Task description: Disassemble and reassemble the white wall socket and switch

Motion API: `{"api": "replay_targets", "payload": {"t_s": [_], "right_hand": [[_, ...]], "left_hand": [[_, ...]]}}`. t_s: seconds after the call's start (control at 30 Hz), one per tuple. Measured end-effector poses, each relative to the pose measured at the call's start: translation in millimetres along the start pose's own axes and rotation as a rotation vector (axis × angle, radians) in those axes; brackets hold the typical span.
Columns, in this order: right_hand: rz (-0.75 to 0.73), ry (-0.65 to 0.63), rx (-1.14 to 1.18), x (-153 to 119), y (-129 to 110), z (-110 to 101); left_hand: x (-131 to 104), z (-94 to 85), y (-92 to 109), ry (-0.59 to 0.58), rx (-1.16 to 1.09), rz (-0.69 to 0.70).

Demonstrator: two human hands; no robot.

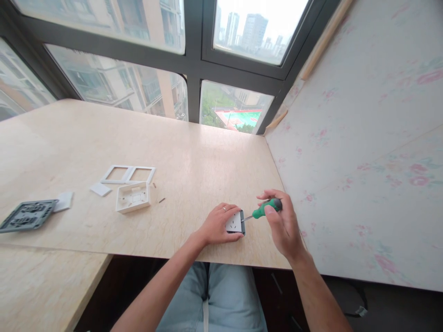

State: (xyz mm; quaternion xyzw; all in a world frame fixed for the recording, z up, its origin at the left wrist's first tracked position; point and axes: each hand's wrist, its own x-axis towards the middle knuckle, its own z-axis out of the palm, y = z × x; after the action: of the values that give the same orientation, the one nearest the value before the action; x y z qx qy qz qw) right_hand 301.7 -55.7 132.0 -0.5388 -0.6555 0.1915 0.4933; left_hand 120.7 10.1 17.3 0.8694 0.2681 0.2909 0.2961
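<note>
A white wall socket [234, 223] with a dark grey edge lies on the stone sill close to its front. My left hand [220, 224] grips it from the left, fingers along the far side and thumb along the near side, covering part of it. In my right hand [284, 225] is a screwdriver [262, 210] with a green and black handle. Its shaft slants down to the left, and the tip meets the socket's grey right edge. Whether a screw sits under the tip is too small to tell.
Left on the sill [194, 161] are a white mounting box [133, 197], a white double frame [128, 174], white cover plates [100, 189] and a grey socket part [28, 215]. Small screws [162, 200] lie beside the box. Windows stand behind; a papered wall [363, 152] bounds the right.
</note>
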Motion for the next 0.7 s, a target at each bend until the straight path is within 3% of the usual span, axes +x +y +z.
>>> {"api": "replay_targets", "payload": {"t_s": [0.13, 0.2, 0.3, 0.5, 0.6, 0.7], "right_hand": [[0.06, -0.088, 0.348, -0.8, -5.5, -5.6], [0.065, -0.119, 0.4, 0.4, -7.2, -6.8], [0.08, -0.102, 0.303, 1.6, -5.7, -6.0], [-0.065, 0.119, -0.181, 3.9, 0.4, -0.6], [-0.096, 0.095, -0.262, 5.1, -1.3, -0.3], [0.015, -0.021, -0.14, 4.6, -5.4, -5.9]], "left_hand": [[-0.1, 0.6, -0.8, -0.001, 0.0, -0.008], [0.0, 0.3, -0.7, -0.005, -0.004, -0.013], [0.2, -0.7, 0.3, -0.012, -0.01, -0.021], [1.0, -2.9, 2.5, -0.024, -0.023, -0.03], [1.3, -3.2, 2.6, -0.024, -0.03, -0.026], [1.2, -2.8, 2.2, -0.026, -0.024, -0.027]]}}
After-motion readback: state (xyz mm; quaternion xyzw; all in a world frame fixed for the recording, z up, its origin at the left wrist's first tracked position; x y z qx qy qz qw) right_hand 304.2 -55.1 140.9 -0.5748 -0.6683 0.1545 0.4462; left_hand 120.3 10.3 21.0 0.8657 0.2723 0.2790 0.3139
